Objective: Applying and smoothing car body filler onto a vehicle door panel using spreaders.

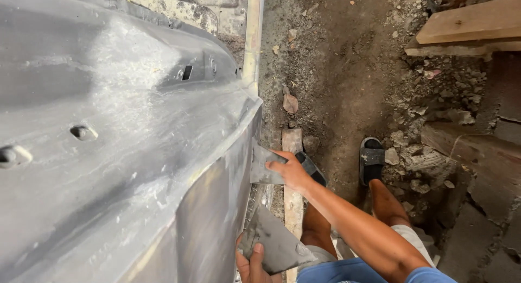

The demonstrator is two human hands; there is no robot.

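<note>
Pressing a scraper point(264, 164) flat against the grey panel point(125, 152) edge: right hand point(293, 171) is gripping it closed, blade touching metal. Left hand point(251, 264) is clasping a filler board point(274, 245) low, just beside the panel. Keeping the blade shallow and pressure even is likely serving best (the surface is looking dull, sanded, streaked). Dirt ground point(336, 71), rubble, planks point(472, 25), sandals point(372, 159).

Right hand point(293, 171) presses a scraper point(264, 166) against the grey panel point(135, 152).

Single head view, looking steeply down, close over grey car panel point(108, 125), dirt ground point(336, 71) beyond
</note>
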